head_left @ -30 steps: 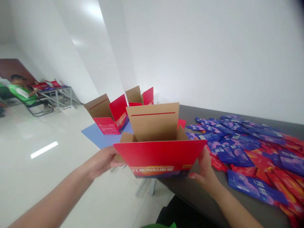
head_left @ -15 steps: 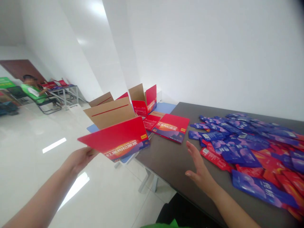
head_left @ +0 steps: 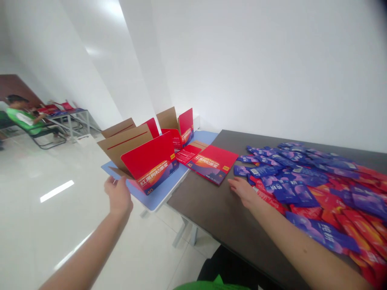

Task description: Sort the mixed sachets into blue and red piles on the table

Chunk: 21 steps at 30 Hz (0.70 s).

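An open red carton (head_left: 151, 163) with brown inner flaps stands on the blue tabletop (head_left: 145, 199) at the left. Just in front of its left end is my left hand (head_left: 119, 195), fingers curled apart and holding nothing. My right hand (head_left: 243, 190) hovers open over the dark table (head_left: 208, 205), near the right corner of a flat folded red carton (head_left: 213, 161). Blue pouches (head_left: 282, 185) and red pouches (head_left: 332, 201) lie heaped to the right of that hand.
Another open red carton (head_left: 186, 127) stands farther back beside the white wall. At the far left a person in a green vest (head_left: 27, 119) sits at a small table (head_left: 69, 114) bearing red and blue items.
The near red carton has come to rest on the blue tabletop, and my left hand has let go of it. My right hand has moved forward, toward the folded carton. The view has shifted slightly.
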Tool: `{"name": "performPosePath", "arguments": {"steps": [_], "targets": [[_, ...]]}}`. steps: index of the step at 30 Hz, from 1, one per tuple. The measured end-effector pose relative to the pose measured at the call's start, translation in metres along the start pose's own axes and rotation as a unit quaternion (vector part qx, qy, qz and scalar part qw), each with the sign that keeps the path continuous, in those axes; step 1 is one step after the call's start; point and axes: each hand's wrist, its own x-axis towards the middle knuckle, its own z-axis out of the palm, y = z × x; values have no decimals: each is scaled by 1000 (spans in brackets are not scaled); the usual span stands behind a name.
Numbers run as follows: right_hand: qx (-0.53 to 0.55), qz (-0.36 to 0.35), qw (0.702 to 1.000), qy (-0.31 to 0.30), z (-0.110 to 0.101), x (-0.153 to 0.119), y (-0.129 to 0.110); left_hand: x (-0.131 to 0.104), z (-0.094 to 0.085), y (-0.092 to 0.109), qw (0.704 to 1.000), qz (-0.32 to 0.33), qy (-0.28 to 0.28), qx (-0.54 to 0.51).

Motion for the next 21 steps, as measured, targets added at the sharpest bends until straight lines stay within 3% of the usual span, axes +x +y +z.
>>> {"name": "performPosePath", "arguments": {"steps": [1,2,4,6,8,11,14,17,21], "targets": [[1,20,1000,-2,4,8,-4,-14,2,-6,996,86,33,13],[3,41,999,-5,8,14,-7,-28,5,-12,988,153,24,23],[6,78,997,-11,17,25,-12,-52,12,-26,978,183,-87,37],[7,103,995,-4,27,33,-16,-67,19,-38,966,140,-211,58],[5,115,993,10,37,40,-20,-75,26,-45,955,80,-277,76],[7,105,994,21,51,45,-25,-81,36,-47,946,32,-311,84],[23,57,998,26,55,43,-31,-88,45,-44,936,43,-339,88],[46,-20,998,42,37,28,-40,-95,51,-41,924,57,-368,87],[76,-111,990,46,-23,-11,-48,-92,62,-36,921,66,-379,62]]}}
